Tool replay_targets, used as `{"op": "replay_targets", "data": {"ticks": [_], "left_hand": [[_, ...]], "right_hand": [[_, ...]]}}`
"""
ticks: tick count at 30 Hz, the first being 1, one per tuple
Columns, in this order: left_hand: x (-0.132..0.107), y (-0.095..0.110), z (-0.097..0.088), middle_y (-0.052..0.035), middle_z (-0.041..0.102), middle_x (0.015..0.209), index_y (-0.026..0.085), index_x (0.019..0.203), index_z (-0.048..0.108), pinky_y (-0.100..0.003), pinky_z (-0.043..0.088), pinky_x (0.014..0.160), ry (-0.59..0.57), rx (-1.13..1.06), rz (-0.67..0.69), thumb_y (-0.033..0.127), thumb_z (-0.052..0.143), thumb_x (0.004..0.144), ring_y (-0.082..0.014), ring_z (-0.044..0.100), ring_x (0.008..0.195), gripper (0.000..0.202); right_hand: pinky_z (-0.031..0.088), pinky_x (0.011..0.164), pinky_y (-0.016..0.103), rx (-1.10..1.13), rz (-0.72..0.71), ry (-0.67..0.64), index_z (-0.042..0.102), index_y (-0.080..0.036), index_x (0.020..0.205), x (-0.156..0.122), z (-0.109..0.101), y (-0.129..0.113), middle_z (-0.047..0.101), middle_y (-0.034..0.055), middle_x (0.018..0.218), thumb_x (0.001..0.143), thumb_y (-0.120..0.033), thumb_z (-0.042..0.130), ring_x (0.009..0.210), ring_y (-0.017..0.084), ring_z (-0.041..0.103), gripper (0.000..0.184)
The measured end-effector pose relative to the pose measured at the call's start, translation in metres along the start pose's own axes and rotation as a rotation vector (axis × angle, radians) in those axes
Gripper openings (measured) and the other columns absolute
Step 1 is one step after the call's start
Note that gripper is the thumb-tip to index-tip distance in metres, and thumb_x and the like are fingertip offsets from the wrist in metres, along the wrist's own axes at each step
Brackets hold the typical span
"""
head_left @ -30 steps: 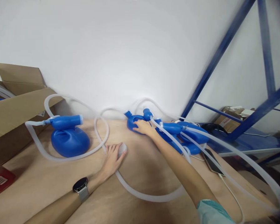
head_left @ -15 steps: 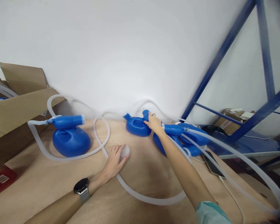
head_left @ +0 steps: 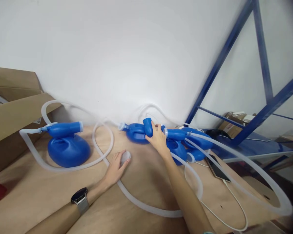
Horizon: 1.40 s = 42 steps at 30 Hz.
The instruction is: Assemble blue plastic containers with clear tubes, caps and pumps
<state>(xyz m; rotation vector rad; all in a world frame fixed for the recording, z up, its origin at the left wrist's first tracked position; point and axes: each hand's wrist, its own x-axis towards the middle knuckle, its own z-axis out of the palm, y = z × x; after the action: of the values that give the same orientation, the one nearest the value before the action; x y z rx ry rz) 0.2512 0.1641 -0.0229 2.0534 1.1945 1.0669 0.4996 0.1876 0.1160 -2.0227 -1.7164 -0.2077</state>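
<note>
On the table, my left hand has its thumb and fingers closed around a round translucent cap. Farther off, my right hand grips a short blue plastic tube piece with a wide, upward-facing mouth. Behind it lies a blue plastic jug with a moulded handle and a pale spout end; my fingers and the tube piece hide its right part. More blue jugs lie just right of my right hand. One of them carries a blue tube joined to a clear hose.
Another blue jug with a hose stands at the left, near an open cardboard box. Hose loops cross the table. A phone on a cable lies at the right, beside a blue metal rack.
My right hand has drawn the blue tube piece slightly left and nearer, off the jug's top. The jug has turned a little. My left hand keeps the cap; the view has shifted right.
</note>
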Motion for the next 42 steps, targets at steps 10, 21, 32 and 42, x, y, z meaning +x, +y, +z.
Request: {"op": "replay_targets", "data": {"ticks": [10,21,32,42], "left_hand": [[-0.003,0.004,-0.003,-0.016,0.066,0.141,0.02,0.144,0.059,-0.053,0.048,0.115,-0.011,-0.005,0.004,0.053,0.053,0.103,-0.0323,0.061,0.132,0.053],[0.001,0.009,-0.007,-0.0142,0.065,0.148,0.022,0.143,0.06,-0.047,0.054,0.107,-0.023,-0.084,-0.045,0.056,0.05,0.104,-0.0316,0.063,0.133,0.053],[0.161,0.091,-0.034,-0.0166,0.053,0.16,0.015,0.15,0.055,-0.048,0.033,0.126,0.068,-0.169,0.132,0.054,0.049,0.103,-0.0318,0.045,0.151,0.061],[0.208,0.092,-0.054,-0.008,0.079,0.094,0.016,0.1,0.078,-0.038,0.059,0.088,-0.485,-0.223,0.11,0.074,0.059,0.091,-0.0264,0.073,0.09,0.062]], "right_hand": [[0.048,0.108,0.041,0.098,-0.066,-0.035,0.033,-0.014,0.161,0.015,0.006,0.0,0.049,0.0207,0.159,0.084,-0.028,0.07,0.139,0.035,0.056,0.086],[0.046,0.106,0.044,0.122,-0.095,-0.169,0.011,-0.028,0.172,0.008,-0.006,0.005,0.049,0.018,0.146,0.081,-0.04,0.076,0.135,0.04,0.056,0.112],[0.046,0.111,0.044,0.199,-0.157,-0.213,0.013,-0.027,0.171,0.001,-0.013,-0.005,0.042,0.0186,0.155,0.082,-0.03,0.075,0.141,0.037,0.052,0.109],[0.042,0.119,0.047,0.334,-0.318,-0.226,0.033,-0.025,0.167,0.008,-0.04,0.016,0.052,0.0113,0.16,0.076,-0.028,0.078,0.144,0.035,0.052,0.101]]}}
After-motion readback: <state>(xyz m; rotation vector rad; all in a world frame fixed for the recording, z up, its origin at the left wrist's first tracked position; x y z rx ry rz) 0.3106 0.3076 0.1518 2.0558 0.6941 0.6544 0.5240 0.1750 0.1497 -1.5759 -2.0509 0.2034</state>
